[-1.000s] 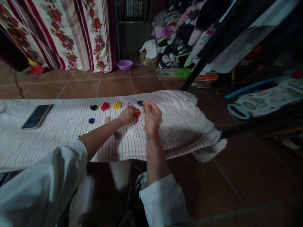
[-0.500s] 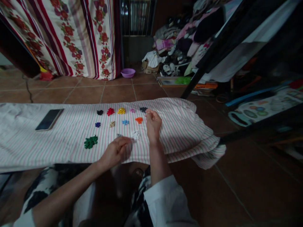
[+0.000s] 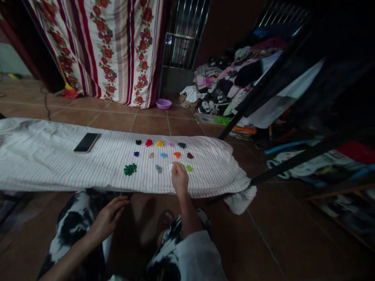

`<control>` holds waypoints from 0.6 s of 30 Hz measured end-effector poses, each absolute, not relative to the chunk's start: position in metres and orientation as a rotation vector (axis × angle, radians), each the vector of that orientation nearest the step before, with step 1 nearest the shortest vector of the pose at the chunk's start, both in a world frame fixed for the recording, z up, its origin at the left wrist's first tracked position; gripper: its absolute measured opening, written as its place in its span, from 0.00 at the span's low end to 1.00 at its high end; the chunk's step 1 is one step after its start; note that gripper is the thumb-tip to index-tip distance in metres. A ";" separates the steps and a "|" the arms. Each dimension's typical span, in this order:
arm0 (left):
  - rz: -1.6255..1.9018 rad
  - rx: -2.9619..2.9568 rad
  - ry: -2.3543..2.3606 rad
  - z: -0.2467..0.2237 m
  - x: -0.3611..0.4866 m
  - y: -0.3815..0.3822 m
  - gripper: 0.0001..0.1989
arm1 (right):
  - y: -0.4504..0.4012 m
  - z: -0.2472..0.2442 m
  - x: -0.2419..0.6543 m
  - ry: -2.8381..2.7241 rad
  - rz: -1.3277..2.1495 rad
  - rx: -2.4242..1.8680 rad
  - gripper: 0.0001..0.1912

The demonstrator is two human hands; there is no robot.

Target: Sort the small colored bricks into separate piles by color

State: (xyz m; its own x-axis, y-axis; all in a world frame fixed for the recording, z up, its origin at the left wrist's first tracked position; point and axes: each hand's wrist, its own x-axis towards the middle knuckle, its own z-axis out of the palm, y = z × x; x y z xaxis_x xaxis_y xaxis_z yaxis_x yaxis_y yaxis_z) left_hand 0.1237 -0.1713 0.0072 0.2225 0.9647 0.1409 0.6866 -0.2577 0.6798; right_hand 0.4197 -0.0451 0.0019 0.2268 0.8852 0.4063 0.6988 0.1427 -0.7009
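Note:
Small loose pieces lie on the striped cloth (image 3: pixel 108 168) in heaps sorted by colour. My right hand (image 3: pixel 179 177) is over the front row, fingers drawn together at the white pieces (image 3: pixel 170 168), which it mostly covers; whatever it pinches is hidden. Beside it lie a grey heap (image 3: pixel 158 169) and a lime green heap (image 3: pixel 189 168). Behind it are orange (image 3: pixel 177 155), brown (image 3: pixel 190 155) and light blue (image 3: pixel 164 155) heaps. My left hand (image 3: pixel 109 216) hangs over my lap, off the cloth's front edge, fingers stretched out and holding nothing visible. The green heap (image 3: pixel 130 169) is the nearest to it.
A phone (image 3: pixel 87 143) lies on the cloth's left part. More heaps, including red (image 3: pixel 149 143) and yellow (image 3: pixel 159 143), form the back row. A dark slanted post (image 3: pixel 243 107) stands right of the cloth. On the floor beyond are a purple basin (image 3: pixel 163 104) and piled clothes (image 3: pixel 228 74).
My left hand has drawn back from the cloth to my lap. My right hand has moved from the dark grey heap in the back row to the white pieces. The view has shifted.

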 end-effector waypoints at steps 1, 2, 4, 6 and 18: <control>0.773 2.034 1.544 0.006 0.112 -0.176 0.19 | -0.052 -0.001 0.422 -1.451 0.235 -1.629 0.17; 0.770 2.049 1.559 0.007 0.102 -0.181 0.19 | -0.059 -0.003 0.423 -1.396 0.221 -1.659 0.17; 0.775 2.077 1.598 0.010 0.083 -0.188 0.19 | -0.074 -0.008 0.422 -1.354 0.219 -1.721 0.18; 0.777 2.116 1.609 0.017 0.067 -0.192 0.19 | -0.087 -0.011 0.413 -1.402 0.249 -1.730 0.18; 0.653 2.253 1.660 0.040 -0.013 -0.181 0.23 | -0.069 0.009 0.346 -1.662 0.383 -1.828 0.20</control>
State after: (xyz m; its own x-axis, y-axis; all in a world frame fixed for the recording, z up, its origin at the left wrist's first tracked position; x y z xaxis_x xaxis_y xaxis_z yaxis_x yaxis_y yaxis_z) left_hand -0.0135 -0.1807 0.0397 0.2431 0.9498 0.1971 0.8294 -0.3089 0.4655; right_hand 0.3457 -0.0688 0.0091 0.1616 0.9672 0.1958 0.7837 -0.0052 -0.6211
